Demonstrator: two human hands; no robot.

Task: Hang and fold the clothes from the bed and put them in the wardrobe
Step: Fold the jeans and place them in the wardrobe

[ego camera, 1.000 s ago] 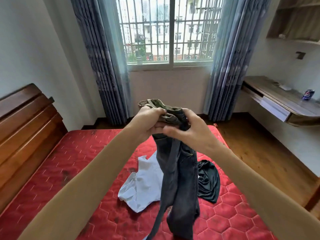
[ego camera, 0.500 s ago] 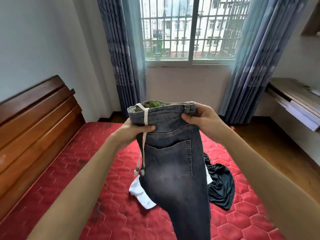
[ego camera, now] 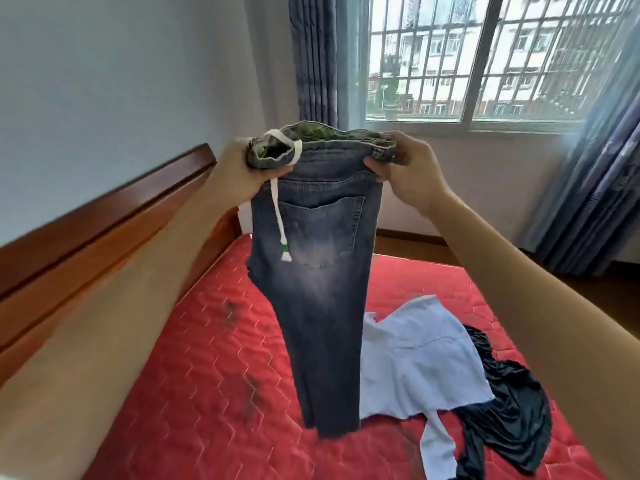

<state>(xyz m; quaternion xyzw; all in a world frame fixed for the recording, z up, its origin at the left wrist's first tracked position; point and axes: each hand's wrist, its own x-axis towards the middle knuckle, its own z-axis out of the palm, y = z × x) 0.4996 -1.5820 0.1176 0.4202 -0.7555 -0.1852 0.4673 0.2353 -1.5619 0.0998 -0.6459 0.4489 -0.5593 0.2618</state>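
Dark grey-blue jeans hang in front of me, held up by the waistband over the red mattress. My left hand grips the waistband's left end, where a white drawstring dangles. My right hand pinches the waistband's right end. The legs hang together, back pocket facing me, hems near the mattress. A pale blue garment lies on the bed to the right, and a black garment lies crumpled beside it.
A wooden headboard runs along the bed's left side against the white wall. Behind the bed is a barred window with blue-grey curtains on both sides. Wooden floor shows at the right.
The jeans went from bunched in both hands to spread out by the waistband and lifted higher. My view has swung left, so the other clothes now lie to the right.
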